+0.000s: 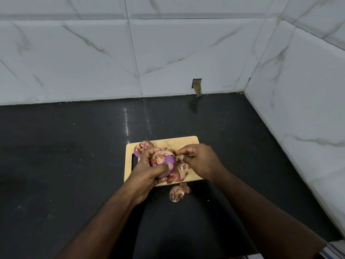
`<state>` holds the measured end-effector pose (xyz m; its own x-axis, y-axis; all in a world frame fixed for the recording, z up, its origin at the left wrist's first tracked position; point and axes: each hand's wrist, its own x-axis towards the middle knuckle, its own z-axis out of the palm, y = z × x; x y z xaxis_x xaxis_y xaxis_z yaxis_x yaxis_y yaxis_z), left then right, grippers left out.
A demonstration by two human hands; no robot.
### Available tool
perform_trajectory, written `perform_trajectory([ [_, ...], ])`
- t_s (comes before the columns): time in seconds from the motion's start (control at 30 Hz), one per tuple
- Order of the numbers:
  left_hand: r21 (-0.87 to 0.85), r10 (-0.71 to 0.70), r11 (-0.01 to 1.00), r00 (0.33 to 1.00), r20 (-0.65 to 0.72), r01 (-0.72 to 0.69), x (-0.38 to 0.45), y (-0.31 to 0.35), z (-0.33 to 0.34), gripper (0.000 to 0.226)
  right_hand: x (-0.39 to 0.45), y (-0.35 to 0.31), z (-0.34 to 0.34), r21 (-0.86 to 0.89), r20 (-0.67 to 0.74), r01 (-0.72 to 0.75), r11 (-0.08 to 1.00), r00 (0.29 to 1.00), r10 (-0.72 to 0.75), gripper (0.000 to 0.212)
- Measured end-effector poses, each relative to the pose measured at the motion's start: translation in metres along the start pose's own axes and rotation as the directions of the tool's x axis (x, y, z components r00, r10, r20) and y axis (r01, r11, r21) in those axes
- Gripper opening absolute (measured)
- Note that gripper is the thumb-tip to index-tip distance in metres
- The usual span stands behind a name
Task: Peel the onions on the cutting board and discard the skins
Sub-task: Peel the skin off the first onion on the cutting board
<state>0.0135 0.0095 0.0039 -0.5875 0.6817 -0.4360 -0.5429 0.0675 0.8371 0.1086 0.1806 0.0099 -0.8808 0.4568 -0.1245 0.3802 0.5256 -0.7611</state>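
Under left hand (149, 171), half-hidden onion (165, 160)

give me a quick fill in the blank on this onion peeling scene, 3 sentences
1. The left hand grips a purple ____ over the cutting board.
2. The right hand pinches a piece of onion ____.
3. The loose skin off the board's near edge lies on the ____ countertop.

Missing words: onion; skin; black
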Motion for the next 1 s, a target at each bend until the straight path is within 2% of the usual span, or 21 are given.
perform_trajectory([
  [0.1, 0.037, 0.016, 0.999, 1.000, -0.018, -0.015, 0.000, -0.003, 0.000, 0.061, 0.002, 0.002, -0.004, -0.026, 0.011, -0.015, 1.000, 1.000, 0.016, 0.024],
  [0.23, 0.138, 0.056, 0.989, 0.998, -0.036, -0.051, 0.000, -0.007, -0.001, 0.061, 0.000, -0.003, -0.005, 0.016, -0.097, 0.058, 0.998, 0.994, -0.056, 0.022],
  [0.3, 0.161, 0.067, 0.985, 0.997, -0.034, -0.060, 0.001, -0.007, 0.000, 0.061, -0.002, -0.009, -0.004, 0.160, -0.039, 0.098, 0.982, 0.995, -0.093, 0.024],
  [0.37, 0.174, 0.069, 0.983, 0.997, -0.030, -0.063, 0.001, -0.006, 0.001, 0.061, -0.004, -0.014, 0.001, 0.334, 0.076, 0.063, 0.940, 0.993, -0.094, 0.032],
  [0.4, 0.184, 0.072, 0.981, 0.997, -0.027, -0.066, 0.002, -0.006, 0.001, 0.060, -0.004, -0.014, 0.004, 0.355, 0.087, 0.063, 0.933, 0.991, -0.100, 0.037],
  [0.5, 0.220, 0.095, 0.972, 0.995, -0.021, -0.088, 0.003, -0.008, 0.000, 0.060, -0.002, -0.011, 0.010, 0.290, 0.024, 0.091, 0.953, 0.994, -0.103, 0.032],
  [0.73, 0.276, 0.129, 0.954, 0.992, -0.012, -0.121, 0.006, -0.011, 0.000, 0.063, 0.001, -0.012, 0.013, 0.196, -0.012, 0.129, 0.972, 0.992, -0.129, 0.019],
  [0.87, 0.263, 0.125, 0.957, 0.992, 0.000, -0.120, 0.005, -0.010, 0.000, 0.063, 0.006, -0.007, 0.015, 0.252, -0.080, 0.049, 0.967, 0.996, -0.030, 0.007],
  [1.0, 0.257, 0.110, 0.961, 0.994, -0.003, -0.105, 0.007, -0.010, -0.003, 0.064, 0.009, -0.001, 0.015, 0.232, -0.121, -0.024, 0.972, 0.991, 0.053, 0.010],
])
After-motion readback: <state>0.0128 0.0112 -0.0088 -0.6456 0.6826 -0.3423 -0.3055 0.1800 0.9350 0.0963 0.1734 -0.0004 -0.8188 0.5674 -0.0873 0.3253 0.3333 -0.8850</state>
